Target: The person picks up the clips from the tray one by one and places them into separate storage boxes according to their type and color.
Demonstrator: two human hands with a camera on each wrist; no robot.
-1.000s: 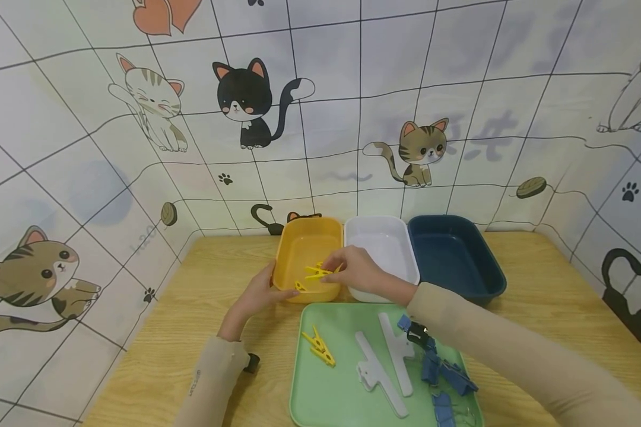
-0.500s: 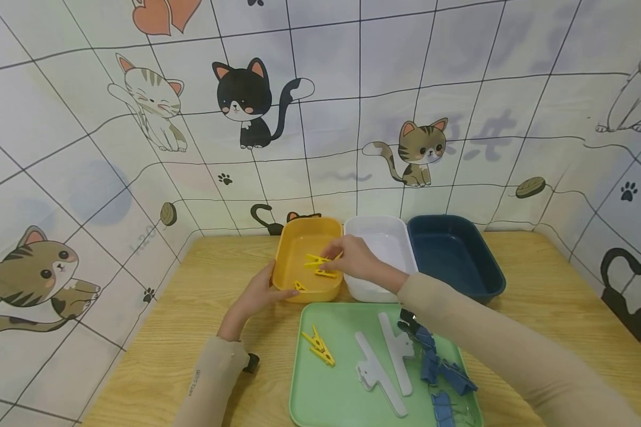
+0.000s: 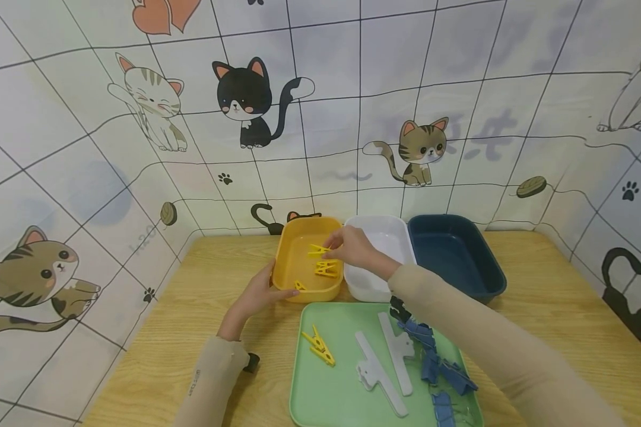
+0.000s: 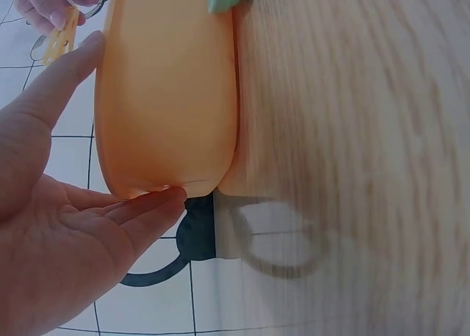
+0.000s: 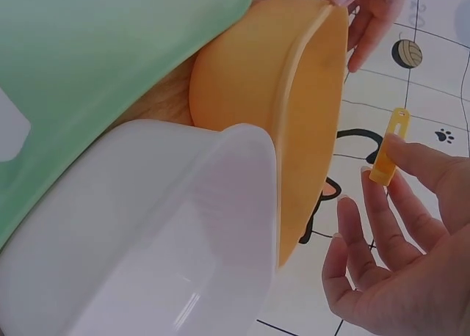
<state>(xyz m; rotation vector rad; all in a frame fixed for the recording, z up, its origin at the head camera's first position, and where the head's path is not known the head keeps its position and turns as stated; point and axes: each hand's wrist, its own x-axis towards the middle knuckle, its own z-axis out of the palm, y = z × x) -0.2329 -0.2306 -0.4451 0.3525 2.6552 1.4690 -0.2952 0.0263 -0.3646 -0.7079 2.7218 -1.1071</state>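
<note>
Fingers of our right hand [image 3: 354, 245] pinch 1 yellow clip [image 3: 317, 251], seemingly over the orange bin [image 3: 310, 235] our straight-fingered left hand [image 3: 257, 293] touches.

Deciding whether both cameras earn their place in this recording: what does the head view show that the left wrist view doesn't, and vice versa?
Only the head view: the white bin, dark blue bin, white clips, blue binder clips, a loose yellow clothespin on the green tray, and yellow clothespins inside the orange bin.

Only the left wrist view: the palm side of the left hand, and the orange bin's outer side wall face-on.

Both: the orange bin, left hand, right hand with its pinched clothespin, wooden table, patterned backdrop, and green tray, just a corner in the wrist view.
</note>
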